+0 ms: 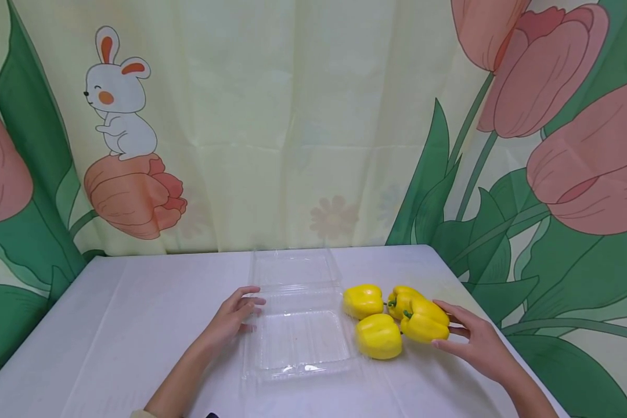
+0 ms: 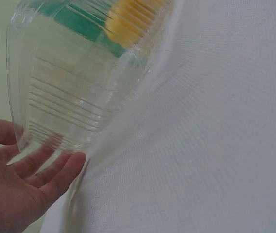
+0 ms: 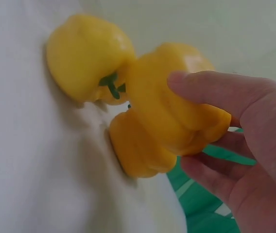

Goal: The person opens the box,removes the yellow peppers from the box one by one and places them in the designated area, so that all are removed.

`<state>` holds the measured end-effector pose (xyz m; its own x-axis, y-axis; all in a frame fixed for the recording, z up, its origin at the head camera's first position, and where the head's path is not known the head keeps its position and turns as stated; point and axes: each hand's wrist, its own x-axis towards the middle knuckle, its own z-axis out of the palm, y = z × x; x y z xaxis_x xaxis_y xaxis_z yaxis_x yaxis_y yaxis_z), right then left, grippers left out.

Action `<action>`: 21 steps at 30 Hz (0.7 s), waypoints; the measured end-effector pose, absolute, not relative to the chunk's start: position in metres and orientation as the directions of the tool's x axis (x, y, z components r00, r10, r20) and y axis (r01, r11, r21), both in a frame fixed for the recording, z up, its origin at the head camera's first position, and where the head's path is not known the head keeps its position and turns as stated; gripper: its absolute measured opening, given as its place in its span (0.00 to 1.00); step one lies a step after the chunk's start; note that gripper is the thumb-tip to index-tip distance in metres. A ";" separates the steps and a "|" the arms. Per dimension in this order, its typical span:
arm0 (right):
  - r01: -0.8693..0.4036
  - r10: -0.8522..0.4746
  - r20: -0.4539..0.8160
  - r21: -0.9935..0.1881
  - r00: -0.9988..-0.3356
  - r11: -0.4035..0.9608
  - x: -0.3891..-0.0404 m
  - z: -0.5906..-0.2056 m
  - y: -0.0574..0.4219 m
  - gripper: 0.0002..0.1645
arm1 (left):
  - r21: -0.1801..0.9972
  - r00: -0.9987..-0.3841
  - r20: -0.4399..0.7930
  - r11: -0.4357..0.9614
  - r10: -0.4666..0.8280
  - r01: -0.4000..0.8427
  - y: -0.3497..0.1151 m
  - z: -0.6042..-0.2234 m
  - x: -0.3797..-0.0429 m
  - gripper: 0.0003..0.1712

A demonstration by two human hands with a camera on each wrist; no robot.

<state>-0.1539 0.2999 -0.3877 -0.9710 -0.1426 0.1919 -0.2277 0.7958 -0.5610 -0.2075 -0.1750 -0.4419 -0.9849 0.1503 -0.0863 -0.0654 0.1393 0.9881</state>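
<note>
My right hand (image 1: pixel 475 341) holds a yellow bell pepper (image 1: pixel 425 321) by its right end, thumb on one side and fingers on the other. In the right wrist view this pepper (image 3: pixel 164 102) overlaps another pepper (image 3: pixel 138 145) behind it. Three more yellow bell peppers lie on the table: one at the back (image 1: pixel 363 301), one in front (image 1: pixel 378 337) and one partly hidden (image 1: pixel 401 299) behind the held one. My left hand (image 1: pixel 235 316) is at the left edge of a clear plastic clamshell box (image 1: pixel 300 342), its fingers loosely bent, fingertips at the box wall.
The box's lid (image 1: pixel 295 268) lies opened out toward the back of the white-covered table (image 1: pixel 151 325). Behind the table hangs a curtain (image 1: pixel 240 116) printed with tulips and a rabbit. A small dark object (image 1: pixel 212 415) shows at the bottom edge of the head view.
</note>
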 end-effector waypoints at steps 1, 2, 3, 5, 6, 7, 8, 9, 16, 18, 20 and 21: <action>-0.226 -0.143 0.189 -0.560 -0.972 0.797 -0.154 -0.388 0.301 0.47 | 0.988 -0.985 -0.086 0.142 0.152 -0.065 -0.175 -0.442 -0.208 0.23; -0.225 -0.144 0.186 -0.559 -0.972 0.798 -0.154 -0.389 0.301 0.46 | 0.988 -0.985 -0.087 0.143 0.152 -0.065 -0.175 -0.441 -0.208 0.23; -0.223 -0.145 0.181 -0.558 -0.973 0.800 -0.154 -0.389 0.302 0.46 | 0.988 -0.985 -0.085 0.144 0.153 -0.063 -0.175 -0.441 -0.208 0.23; -0.218 -0.147 0.169 -0.561 -0.975 0.799 -0.153 -0.390 0.303 0.47 | 0.988 -0.985 -0.083 0.142 0.154 -0.061 -0.175 -0.441 -0.208 0.23; -0.214 -0.148 0.162 -0.564 -0.976 0.798 -0.153 -0.391 0.304 0.47 | 0.988 -0.985 -0.082 0.140 0.155 -0.060 -0.175 -0.441 -0.208 0.23; -0.210 -0.149 0.154 -0.570 -0.977 0.794 -0.153 -0.392 0.304 0.47 | 0.988 -0.985 -0.081 0.140 0.156 -0.059 -0.175 -0.441 -0.208 0.23; -0.205 -0.148 0.145 -0.575 -0.978 0.792 -0.152 -0.393 0.305 0.47 | 0.989 -0.985 -0.080 0.139 0.155 -0.058 -0.175 -0.441 -0.208 0.23; -0.200 -0.147 0.138 -0.579 -0.979 0.790 -0.152 -0.394 0.305 0.47 | 0.988 -0.984 -0.080 0.140 0.156 -0.059 -0.175 -0.441 -0.208 0.23; -0.185 -0.149 0.110 -0.591 -0.983 0.785 -0.152 -0.400 0.310 0.47 | 0.987 -0.985 -0.089 0.144 0.145 -0.068 -0.175 -0.443 -0.209 0.23; -0.175 -0.148 0.095 -0.596 -0.985 0.784 -0.152 -0.402 0.311 0.47 | 0.987 -0.986 -0.091 0.143 0.143 -0.070 -0.175 -0.443 -0.209 0.23; -0.160 -0.143 0.078 -0.600 -0.987 0.784 -0.152 -0.403 0.312 0.47 | 0.988 -0.986 -0.090 0.141 0.142 -0.070 -0.175 -0.443 -0.209 0.23; -0.154 -0.139 0.071 -0.600 -0.988 0.785 -0.151 -0.403 0.312 0.47 | 0.988 -0.986 -0.090 0.141 0.143 -0.070 -0.175 -0.444 -0.209 0.23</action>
